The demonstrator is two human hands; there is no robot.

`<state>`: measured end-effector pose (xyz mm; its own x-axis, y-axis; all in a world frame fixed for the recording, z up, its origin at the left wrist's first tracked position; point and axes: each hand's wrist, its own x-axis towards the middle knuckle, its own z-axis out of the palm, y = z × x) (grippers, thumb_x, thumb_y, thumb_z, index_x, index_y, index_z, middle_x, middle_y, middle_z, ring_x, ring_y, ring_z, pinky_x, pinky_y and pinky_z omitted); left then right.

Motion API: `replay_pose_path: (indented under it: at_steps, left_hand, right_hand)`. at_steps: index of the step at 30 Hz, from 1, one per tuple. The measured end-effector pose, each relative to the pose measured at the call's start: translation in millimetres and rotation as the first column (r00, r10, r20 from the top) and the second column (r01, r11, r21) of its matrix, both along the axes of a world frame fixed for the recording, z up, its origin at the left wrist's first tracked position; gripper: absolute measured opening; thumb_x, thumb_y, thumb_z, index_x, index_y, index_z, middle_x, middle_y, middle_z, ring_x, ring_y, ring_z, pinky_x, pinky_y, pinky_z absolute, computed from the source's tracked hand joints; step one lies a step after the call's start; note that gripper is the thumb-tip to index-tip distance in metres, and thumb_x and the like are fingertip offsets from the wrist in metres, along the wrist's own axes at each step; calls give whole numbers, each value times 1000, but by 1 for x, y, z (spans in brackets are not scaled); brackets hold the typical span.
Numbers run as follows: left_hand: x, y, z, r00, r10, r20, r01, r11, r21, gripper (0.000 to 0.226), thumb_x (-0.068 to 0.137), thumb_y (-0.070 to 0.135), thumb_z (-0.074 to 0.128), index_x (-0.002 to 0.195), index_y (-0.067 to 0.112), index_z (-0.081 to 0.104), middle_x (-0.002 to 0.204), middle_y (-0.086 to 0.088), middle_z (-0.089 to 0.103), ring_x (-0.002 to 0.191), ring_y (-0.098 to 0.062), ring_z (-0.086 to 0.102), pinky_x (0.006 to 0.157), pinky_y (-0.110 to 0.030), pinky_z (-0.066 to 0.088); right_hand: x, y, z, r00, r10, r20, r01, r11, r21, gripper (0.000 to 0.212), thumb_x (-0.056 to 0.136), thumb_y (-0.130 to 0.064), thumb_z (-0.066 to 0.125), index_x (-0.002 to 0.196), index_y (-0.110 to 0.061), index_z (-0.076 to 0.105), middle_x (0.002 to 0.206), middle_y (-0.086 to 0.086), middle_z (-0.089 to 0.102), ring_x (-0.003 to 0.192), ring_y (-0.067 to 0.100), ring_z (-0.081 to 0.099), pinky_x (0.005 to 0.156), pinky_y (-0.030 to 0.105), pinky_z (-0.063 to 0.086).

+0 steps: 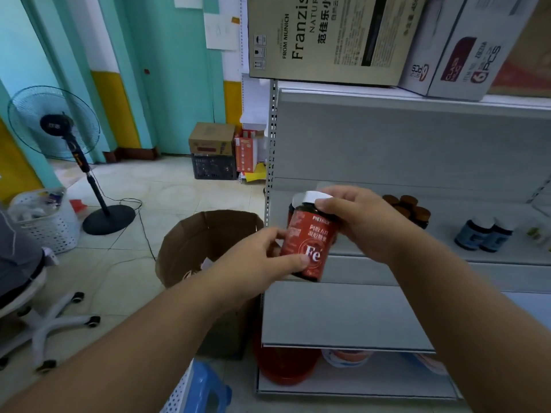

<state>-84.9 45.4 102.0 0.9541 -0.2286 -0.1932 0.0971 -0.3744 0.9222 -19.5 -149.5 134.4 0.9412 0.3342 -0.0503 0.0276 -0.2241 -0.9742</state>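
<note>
You hold the red bottle (pixel 308 242) in mid-air at the centre of the frame, in front of the grey shelf (pixel 417 186): your left hand (pixel 262 257) grips its lower body, thumb across the label, while your right hand (pixel 357 219) curls over its white cap (pixel 307 198). This looks like the stocking step, bottle lifted from the cardboard box (pixel 208 234) below. Next, carry it right and stand it upright beside the brown bottles (pixel 408 208).

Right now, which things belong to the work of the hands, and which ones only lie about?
In the job: red bottle, gripped by left hand and right hand; shelf behind it; probably the open cardboard box; brown bottles and blue bottles on the shelf.
Lying about: fan, white basket, chair, black crate.
</note>
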Motion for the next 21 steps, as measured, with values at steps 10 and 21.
replay_pose_path:
  at_steps: [10, 21]
  left_hand:
    - [102, -13, -67, 929, 89, 359, -240, 884, 402, 74, 91, 54, 60, 152, 30, 28, 155, 3, 37, 140, -17, 38, 115, -43, 35]
    - [153, -27, -139, 956, -180, 233, -84, 592, 802, 95, 94, 72, 32, 158, 11, -3, 165, -10, -12, 152, -23, -12, 118, -34, -9]
  right_hand:
    - [89, 9, 9, 836, -206, 509, 329, 930, -164, 55, 84, -33, 70, 136, -24, 52, 127, -7, 59, 114, 10, 57, 95, 30, 51]
    - [191, 19, -13, 817, 107, 567, 287, 778, -559, 59, 87, -31, 65, 140, -14, 45, 138, 4, 51, 124, 21, 47, 94, 23, 32]
